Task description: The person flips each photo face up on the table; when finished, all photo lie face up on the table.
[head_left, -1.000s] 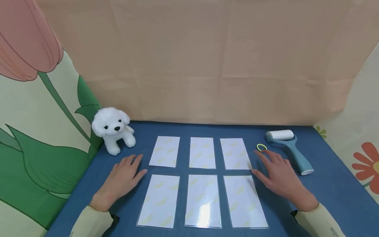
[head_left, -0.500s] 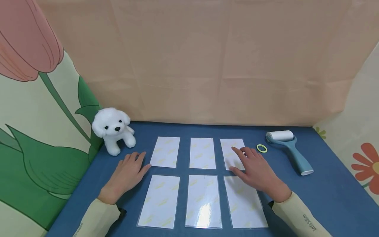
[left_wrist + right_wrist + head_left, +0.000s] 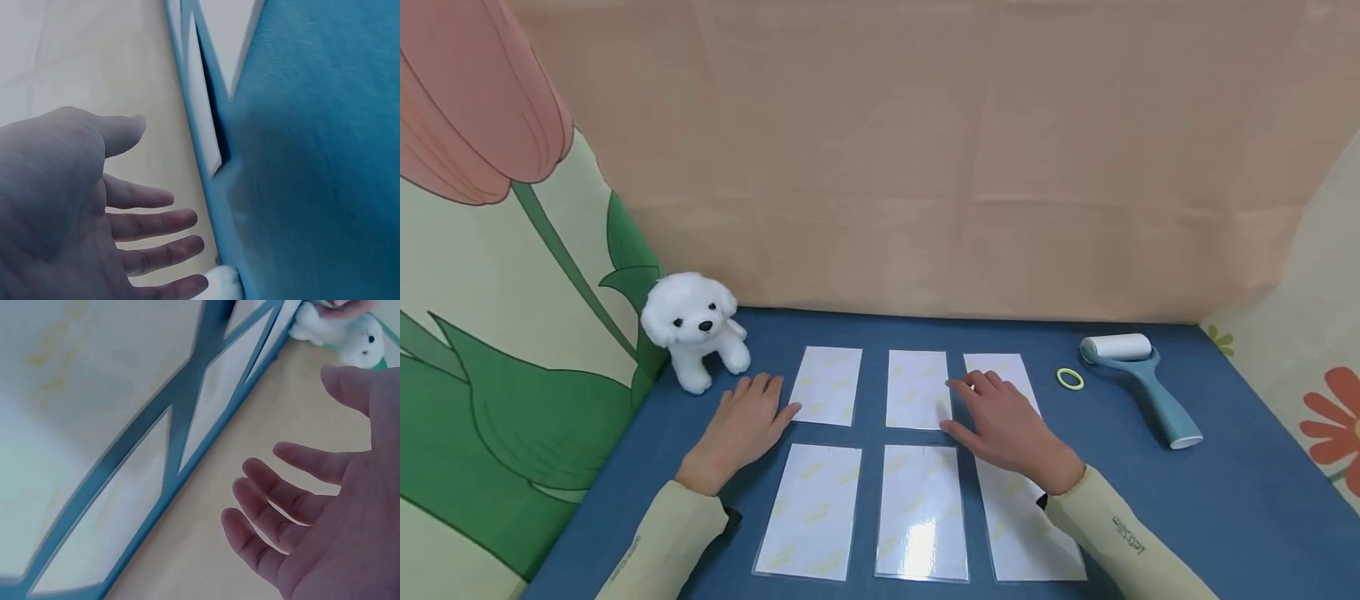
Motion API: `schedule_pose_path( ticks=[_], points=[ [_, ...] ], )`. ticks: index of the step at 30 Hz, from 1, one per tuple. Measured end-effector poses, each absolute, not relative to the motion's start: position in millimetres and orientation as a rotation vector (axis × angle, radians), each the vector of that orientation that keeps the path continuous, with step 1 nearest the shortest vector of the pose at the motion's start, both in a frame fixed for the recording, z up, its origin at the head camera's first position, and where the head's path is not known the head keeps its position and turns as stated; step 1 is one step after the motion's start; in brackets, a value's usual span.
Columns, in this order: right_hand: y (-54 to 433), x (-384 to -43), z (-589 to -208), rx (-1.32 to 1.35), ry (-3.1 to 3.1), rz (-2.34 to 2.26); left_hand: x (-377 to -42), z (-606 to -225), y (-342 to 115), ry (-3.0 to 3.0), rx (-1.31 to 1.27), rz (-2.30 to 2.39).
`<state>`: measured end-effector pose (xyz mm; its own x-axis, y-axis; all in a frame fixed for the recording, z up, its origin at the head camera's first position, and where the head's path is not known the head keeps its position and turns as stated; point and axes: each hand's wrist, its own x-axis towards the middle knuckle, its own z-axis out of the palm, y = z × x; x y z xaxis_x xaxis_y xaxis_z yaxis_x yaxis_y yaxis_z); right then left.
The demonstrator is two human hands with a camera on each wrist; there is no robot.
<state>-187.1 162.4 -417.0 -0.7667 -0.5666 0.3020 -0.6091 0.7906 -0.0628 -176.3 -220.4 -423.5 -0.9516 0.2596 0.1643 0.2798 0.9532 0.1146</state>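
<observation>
Several white laminated cards with faint yellow marks lie in two rows on the blue table. My left hand is at the left side of the back-left card, its fingers loose and holding nothing. Over the back-right card hovers my right hand, its thumb and forefinger tips near the right edge of the back-middle card. Both wrist views show relaxed, empty fingers, the left hand and the right hand appearing held above the table.
A white plush dog stands at the back left. At the right lie a small yellow-green ring and a lint roller with a blue handle. Three more cards, including the front-middle card, form the front row. Brown paper hangs behind.
My right hand has moved left from near the ring, over the back-right card, to the back-middle card's edge. My left hand has shifted slightly right. The cards keep their layout.
</observation>
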Motion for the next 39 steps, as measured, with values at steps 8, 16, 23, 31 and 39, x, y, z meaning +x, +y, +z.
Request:
schedule_pose_path(
  ticks=[8,16,23,31,39],
  points=[
    [138,-198,-423,0.986,-2.683,0.216,-188,-427,-212,-2.955,-0.425,-0.203],
    [109,-209,-426,1.04,-2.675,0.19,-194,-429,-211,-3.025,-0.381,-0.27],
    [90,-216,-424,1.084,-2.695,0.137,-198,-429,-209,-3.069,-0.327,-0.31],
    [67,-224,-426,1.094,-2.75,0.075,-204,-430,-206,-3.108,-0.288,-0.344],
    [48,-233,-425,1.108,-2.745,0.011,-213,-425,-200,-3.136,-0.265,-0.364]
  ],
)
